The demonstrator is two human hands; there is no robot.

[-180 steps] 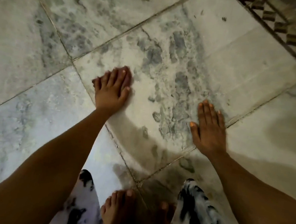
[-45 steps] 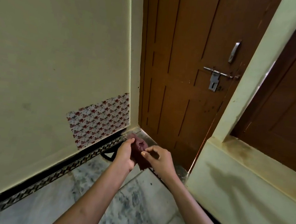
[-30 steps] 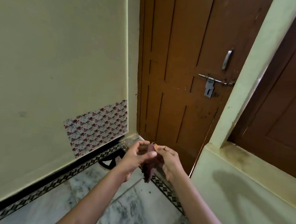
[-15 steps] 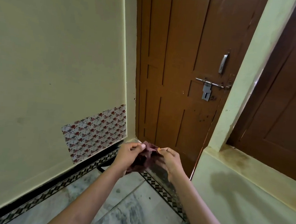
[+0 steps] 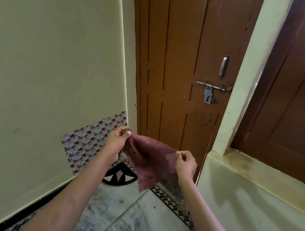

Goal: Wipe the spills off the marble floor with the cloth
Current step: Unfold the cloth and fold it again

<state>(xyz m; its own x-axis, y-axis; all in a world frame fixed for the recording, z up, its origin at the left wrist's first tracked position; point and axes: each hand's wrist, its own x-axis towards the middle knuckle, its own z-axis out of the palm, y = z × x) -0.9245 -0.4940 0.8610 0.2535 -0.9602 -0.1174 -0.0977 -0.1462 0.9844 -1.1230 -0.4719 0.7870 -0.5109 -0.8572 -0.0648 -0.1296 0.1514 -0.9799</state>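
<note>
A small maroon cloth (image 5: 149,161) hangs spread out in the air in front of me, above the corner of the floor. My left hand (image 5: 116,141) pinches its upper left corner and my right hand (image 5: 185,164) pinches its upper right corner. The cloth's lower edge dangles free. The grey-veined marble floor (image 5: 128,219) lies below, with a few small dark specks on it near the corner. No spill is clear in this view.
A cream wall (image 5: 50,68) with a floral patch (image 5: 91,143) stands on the left. A shut brown door (image 5: 182,71) with a latch (image 5: 209,91) is straight ahead. A cream ledge and pillar (image 5: 243,189) rise on the right. A black patterned border (image 5: 173,205) edges the floor.
Six seconds ago both hands lay flat on a smeared floor tile. Since then the view rose to the door corner, and the bunched cloth has been pulled open between the two hands.
</note>
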